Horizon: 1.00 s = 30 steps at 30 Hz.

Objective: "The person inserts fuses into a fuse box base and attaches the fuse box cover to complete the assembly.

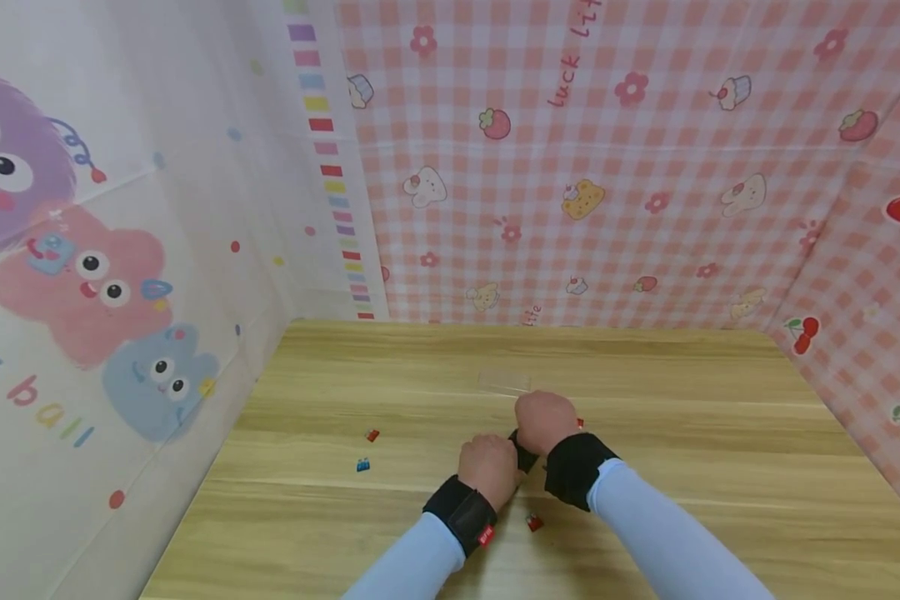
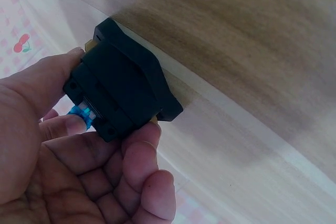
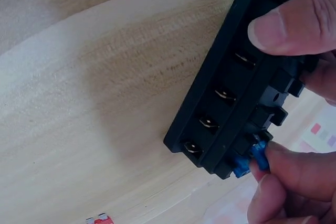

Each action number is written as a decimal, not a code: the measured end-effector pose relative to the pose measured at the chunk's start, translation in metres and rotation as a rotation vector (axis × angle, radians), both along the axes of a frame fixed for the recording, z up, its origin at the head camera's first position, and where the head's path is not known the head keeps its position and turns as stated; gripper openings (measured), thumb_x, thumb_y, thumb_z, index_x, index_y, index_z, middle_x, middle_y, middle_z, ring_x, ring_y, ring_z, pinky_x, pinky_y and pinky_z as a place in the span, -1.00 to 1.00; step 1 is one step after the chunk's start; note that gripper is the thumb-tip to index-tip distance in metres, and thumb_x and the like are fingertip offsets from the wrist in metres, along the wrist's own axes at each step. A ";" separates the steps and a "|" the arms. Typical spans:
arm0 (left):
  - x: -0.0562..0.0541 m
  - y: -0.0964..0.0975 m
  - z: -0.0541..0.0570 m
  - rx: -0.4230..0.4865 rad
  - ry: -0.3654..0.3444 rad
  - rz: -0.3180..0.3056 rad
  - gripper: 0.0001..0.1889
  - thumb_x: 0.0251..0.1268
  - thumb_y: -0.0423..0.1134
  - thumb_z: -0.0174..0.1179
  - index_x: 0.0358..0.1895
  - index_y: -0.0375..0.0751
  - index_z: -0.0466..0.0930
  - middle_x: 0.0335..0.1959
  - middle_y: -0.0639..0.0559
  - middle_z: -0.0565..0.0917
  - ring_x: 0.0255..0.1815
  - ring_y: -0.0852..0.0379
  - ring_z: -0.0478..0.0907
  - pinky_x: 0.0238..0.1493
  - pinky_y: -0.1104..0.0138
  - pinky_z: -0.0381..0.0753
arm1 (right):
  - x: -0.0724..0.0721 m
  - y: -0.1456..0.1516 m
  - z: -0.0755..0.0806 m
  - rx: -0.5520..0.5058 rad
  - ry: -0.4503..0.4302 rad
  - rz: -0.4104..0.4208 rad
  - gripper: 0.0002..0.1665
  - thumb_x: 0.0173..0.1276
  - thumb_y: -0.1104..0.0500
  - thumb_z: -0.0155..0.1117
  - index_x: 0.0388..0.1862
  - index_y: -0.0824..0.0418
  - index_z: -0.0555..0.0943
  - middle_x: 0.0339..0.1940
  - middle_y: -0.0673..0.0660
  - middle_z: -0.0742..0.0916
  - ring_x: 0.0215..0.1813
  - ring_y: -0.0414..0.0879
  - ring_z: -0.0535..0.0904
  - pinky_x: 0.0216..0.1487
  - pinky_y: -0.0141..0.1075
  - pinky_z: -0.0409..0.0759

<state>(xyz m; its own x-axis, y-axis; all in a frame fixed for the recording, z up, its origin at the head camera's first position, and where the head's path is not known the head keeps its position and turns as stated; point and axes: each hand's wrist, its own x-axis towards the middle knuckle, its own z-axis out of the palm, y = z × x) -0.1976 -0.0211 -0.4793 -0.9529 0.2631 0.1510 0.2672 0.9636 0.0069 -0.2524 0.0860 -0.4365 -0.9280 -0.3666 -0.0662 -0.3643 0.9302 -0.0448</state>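
Note:
In the head view my left hand (image 1: 489, 468) and right hand (image 1: 546, 422) meet over the wooden table. Between them is a black fuse block (image 1: 523, 452), mostly covered by the hands. My left hand (image 2: 94, 177) grips the block (image 2: 115, 87) across its width, thumb on one side and curled fingers on the other. A blue blade fuse (image 2: 81, 114) with silver prongs shows at its slotted face. The right hand (image 3: 294, 182) pinches the blue fuse at one end of the block, whose side carries a row of metal terminals (image 3: 226, 94).
On the wooden table (image 1: 307, 533) lie a red fuse (image 1: 372, 435), a blue fuse (image 1: 363, 465) and another red fuse (image 1: 534, 522) near the forearms. Something small and red (image 1: 581, 423) peeks out beside the right hand. Behind the hands is a flat clear plastic piece (image 1: 504, 381).

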 end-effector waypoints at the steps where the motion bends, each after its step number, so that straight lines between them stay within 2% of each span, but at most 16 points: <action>1: 0.000 0.000 0.000 0.004 -0.007 0.001 -0.59 -0.02 0.14 0.49 -0.59 -0.13 0.66 -0.66 0.06 0.55 -0.59 0.14 0.50 -0.54 0.27 0.49 | 0.000 0.000 0.000 -0.002 -0.004 -0.006 -0.67 0.21 0.27 0.32 -0.72 0.16 0.48 -0.66 0.05 0.53 -0.55 -0.09 0.45 -0.50 -0.14 0.52; 8: 0.000 0.000 -0.002 0.000 0.004 0.006 -0.59 -0.04 0.15 0.49 -0.60 -0.12 0.66 -0.68 0.08 0.54 -0.60 0.14 0.50 -0.54 0.28 0.49 | -0.002 0.008 -0.004 -0.060 -0.034 -0.056 -0.69 0.18 0.27 0.33 -0.72 0.16 0.50 -0.65 0.03 0.54 -0.54 -0.09 0.48 -0.46 -0.14 0.54; 12: 0.002 0.000 0.000 -0.010 0.015 0.007 -0.60 -0.04 0.15 0.49 -0.58 -0.12 0.67 -0.66 0.07 0.56 -0.58 0.14 0.52 -0.54 0.27 0.49 | -0.003 0.012 -0.004 -0.124 -0.063 -0.081 -0.66 0.13 0.24 0.35 -0.78 0.14 0.50 -0.69 -0.01 0.51 -0.56 -0.10 0.43 -0.51 -0.21 0.45; 16: 0.001 0.001 0.001 0.010 0.004 0.005 -0.62 -0.03 0.11 0.49 -0.56 -0.13 0.67 -0.65 0.06 0.56 -0.57 0.12 0.52 -0.53 0.25 0.48 | -0.003 0.013 -0.002 -0.153 -0.097 -0.090 -0.68 0.16 0.23 0.36 -0.75 0.14 0.53 -0.72 -0.03 0.46 -0.58 -0.09 0.35 -0.52 -0.26 0.31; 20: 0.000 0.001 0.001 0.022 -0.019 0.003 -0.63 -0.01 0.09 0.49 -0.57 -0.14 0.66 -0.66 0.06 0.55 -0.57 0.11 0.52 -0.52 0.25 0.49 | -0.002 0.011 0.000 -0.122 -0.085 -0.076 -0.67 0.19 0.25 0.35 -0.73 0.15 0.52 -0.72 -0.03 0.44 -0.58 -0.10 0.32 -0.52 -0.25 0.30; 26: 0.000 0.001 0.001 0.013 -0.034 0.008 -0.62 0.00 0.12 0.48 -0.59 -0.12 0.67 -0.65 0.06 0.57 -0.56 0.11 0.52 -0.50 0.24 0.51 | 0.001 0.003 -0.001 -0.015 0.001 0.005 -0.67 0.18 0.28 0.33 -0.72 0.15 0.47 -0.68 0.02 0.52 -0.56 -0.10 0.43 -0.50 -0.16 0.50; 30: 0.000 0.001 -0.001 0.016 -0.034 0.011 -0.60 0.00 0.13 0.48 -0.59 -0.13 0.66 -0.64 0.05 0.56 -0.55 0.11 0.51 -0.49 0.24 0.50 | 0.002 -0.003 -0.005 0.031 0.057 0.014 -0.71 0.22 0.26 0.31 -0.68 0.18 0.52 -0.63 0.08 0.58 -0.53 -0.07 0.53 -0.48 -0.09 0.59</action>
